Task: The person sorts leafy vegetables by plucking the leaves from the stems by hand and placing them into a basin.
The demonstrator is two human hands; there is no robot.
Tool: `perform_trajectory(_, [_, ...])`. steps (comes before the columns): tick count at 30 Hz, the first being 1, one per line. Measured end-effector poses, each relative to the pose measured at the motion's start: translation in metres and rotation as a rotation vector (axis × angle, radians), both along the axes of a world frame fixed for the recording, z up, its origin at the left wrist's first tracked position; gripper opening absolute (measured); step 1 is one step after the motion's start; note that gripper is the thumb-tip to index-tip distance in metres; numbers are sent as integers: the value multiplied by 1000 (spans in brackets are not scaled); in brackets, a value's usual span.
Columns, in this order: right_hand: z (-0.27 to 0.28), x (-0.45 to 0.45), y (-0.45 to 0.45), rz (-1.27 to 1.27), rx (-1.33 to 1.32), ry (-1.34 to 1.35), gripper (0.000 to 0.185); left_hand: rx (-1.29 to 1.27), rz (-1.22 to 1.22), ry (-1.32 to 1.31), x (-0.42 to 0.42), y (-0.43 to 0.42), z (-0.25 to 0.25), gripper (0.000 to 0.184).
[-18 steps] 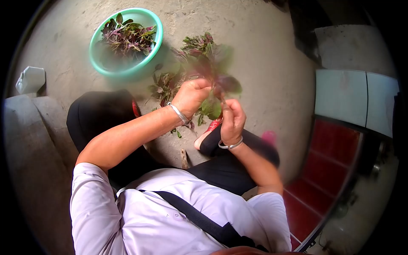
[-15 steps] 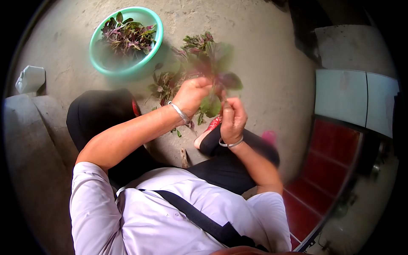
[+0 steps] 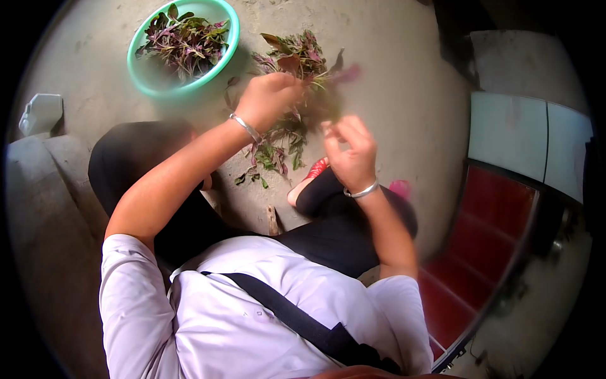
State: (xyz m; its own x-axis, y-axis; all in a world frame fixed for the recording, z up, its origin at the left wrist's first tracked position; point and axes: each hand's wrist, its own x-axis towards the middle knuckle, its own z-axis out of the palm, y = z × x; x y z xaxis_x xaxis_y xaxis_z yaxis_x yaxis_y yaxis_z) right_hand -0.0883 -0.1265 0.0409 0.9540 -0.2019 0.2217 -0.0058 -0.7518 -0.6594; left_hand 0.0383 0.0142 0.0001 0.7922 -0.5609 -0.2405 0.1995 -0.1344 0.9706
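Observation:
My left hand [image 3: 268, 101], with a silver bangle at the wrist, is closed on a sprig of red amaranth [image 3: 322, 104]; its purple-green leaves are smeared by motion. My right hand [image 3: 353, 151], also with a bangle, is just below and to the right, its thumb and fingers drawn together near the blurred lower end of the sprig. What sits between those fingertips is too blurred to make out. Beneath and beyond the hands a pile of amaranth [image 3: 303, 47] lies on the floor, partly hidden by my left hand. Loose torn leaves [image 3: 271, 158] lie closer to me.
A green plastic basin [image 3: 235, 38] holding picked amaranth stands at the upper left. A pale plastic jug [image 3: 44, 114] is at far left. My bent legs frame the concrete floor [image 3: 404, 95]. A small wood piece [image 3: 272, 221] lies near me; a red-tiled block [image 3: 486, 234] stands right.
My hands have moved apart, the left one up and to the left, the right slightly to the right. The sprig has shifted up, showing more loose leaves below. The view has tilted slightly.

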Motion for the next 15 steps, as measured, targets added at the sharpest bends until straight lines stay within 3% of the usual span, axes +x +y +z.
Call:
perform_trajectory(3, [23, 0, 9, -74, 134, -165, 14, 13, -35, 20, -2, 0, 1, 14])
perform_trajectory(7, [21, 17, -5, -6, -162, -414, 18, 148, -109, -99, -9, -4, -1, 13])
perform_trajectory(9, [15, 24, -10, 27, -313, -325, 15, 180, -172, -165, -16, -5, 4, 13])
perform_trajectory(12, [3, 21, -16, 57, -318, -207, 9, 143, -259, -319, -23, -8, 5, 13])
perform_trajectory(15, [1, 17, -14, 62, -290, -93, 7, 123, -309, -289, -26, -6, 5, 14])
